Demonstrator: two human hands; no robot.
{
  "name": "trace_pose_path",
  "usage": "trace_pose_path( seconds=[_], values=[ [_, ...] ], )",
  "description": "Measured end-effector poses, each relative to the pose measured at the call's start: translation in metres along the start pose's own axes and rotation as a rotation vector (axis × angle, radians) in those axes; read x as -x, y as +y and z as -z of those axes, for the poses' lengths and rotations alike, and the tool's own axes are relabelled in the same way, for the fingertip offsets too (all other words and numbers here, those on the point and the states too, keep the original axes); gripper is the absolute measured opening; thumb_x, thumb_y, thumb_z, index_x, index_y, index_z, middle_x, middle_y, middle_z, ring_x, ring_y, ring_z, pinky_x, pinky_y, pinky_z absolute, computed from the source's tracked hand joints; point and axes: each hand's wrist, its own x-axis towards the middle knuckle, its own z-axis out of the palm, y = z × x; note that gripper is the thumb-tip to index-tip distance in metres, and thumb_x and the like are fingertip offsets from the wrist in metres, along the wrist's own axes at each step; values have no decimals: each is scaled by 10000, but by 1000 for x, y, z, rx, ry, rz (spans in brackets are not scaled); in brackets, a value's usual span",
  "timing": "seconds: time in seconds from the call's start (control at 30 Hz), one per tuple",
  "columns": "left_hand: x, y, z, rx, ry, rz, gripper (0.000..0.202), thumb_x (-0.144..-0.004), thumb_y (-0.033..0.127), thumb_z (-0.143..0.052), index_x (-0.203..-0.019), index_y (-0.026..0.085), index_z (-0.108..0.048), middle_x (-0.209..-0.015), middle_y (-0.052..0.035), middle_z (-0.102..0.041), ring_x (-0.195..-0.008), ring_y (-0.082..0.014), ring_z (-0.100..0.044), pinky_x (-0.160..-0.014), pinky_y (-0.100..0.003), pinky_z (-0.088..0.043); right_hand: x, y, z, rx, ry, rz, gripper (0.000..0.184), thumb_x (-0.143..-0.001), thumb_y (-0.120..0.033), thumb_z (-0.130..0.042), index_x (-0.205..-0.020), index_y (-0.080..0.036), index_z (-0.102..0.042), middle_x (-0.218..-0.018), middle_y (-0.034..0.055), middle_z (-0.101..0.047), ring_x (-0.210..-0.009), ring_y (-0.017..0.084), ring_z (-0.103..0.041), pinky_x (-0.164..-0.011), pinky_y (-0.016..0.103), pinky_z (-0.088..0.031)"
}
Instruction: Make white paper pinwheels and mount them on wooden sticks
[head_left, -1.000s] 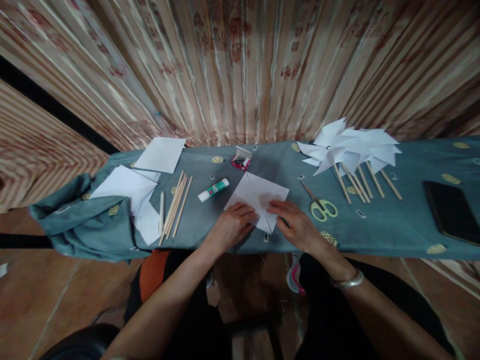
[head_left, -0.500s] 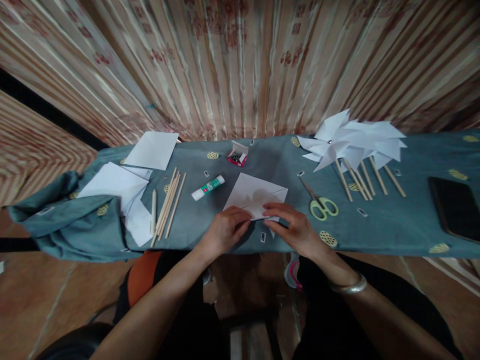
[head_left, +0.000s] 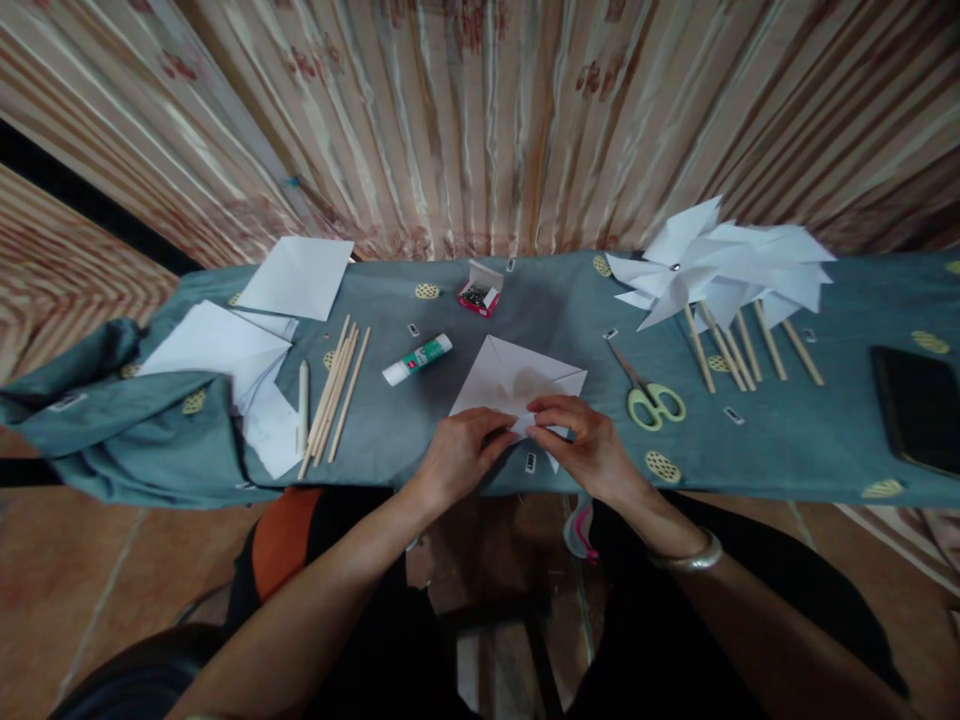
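Note:
A white square sheet of paper [head_left: 510, 380] with cut diagonals lies near the front edge of the table. My left hand [head_left: 457, 455] pinches its near flap from the left. My right hand [head_left: 585, 445] pinches the same flap from the right, its fingertips meeting those of my left hand at the paper's middle. Both hands are closed on the paper. A silver bangle [head_left: 686, 560] sits on my right wrist.
The table wears a teal cloth [head_left: 787, 440]. On it lie a glue stick [head_left: 417, 360], a red box of pins [head_left: 480, 290], green-handled scissors [head_left: 649, 395], several wooden sticks [head_left: 334, 395], loose white sheets [head_left: 247, 340], finished paper pinwheels [head_left: 720, 280] and a dark phone [head_left: 915, 405]. A striped curtain hangs behind.
Both hands have drawn together, lifting the paper's near flap toward its middle. The camera view has shifted slightly, so the table appears higher in the picture.

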Motion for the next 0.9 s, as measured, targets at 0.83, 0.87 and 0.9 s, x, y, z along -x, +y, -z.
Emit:
trace_pose_path(
  seconds=[0.83,0.87,0.9],
  values=[
    [-3,3,-5,-20,28,61,316,-850,194,-643,-1166,179,-635,-779,-3,-728,-674,-141,-671,-659,-246,-512,-4,1,-4,112,33,66,69,-828,-233,-628,-810,-228,-694,-1008,58,-728,-972,231,-658,-892,407,-516],
    [-2,3,-5,-15,32,55,336,-853,199,-643,-1188,181,-622,-789,-4,-731,-686,-143,-677,-665,-250,-519,-3,0,-4,146,43,73,67,-828,-227,-629,-805,-226,-692,-1018,62,-726,-977,234,-655,-896,411,-514],
    [-1,3,-5,-15,36,44,325,-858,204,-639,-1182,183,-625,-812,-10,-735,-704,-146,-683,-674,-254,-525,-4,-1,-5,176,50,80,67,-828,-220,-631,-799,-223,-691,-1027,67,-724,-984,237,-653,-900,415,-512]
  ],
)
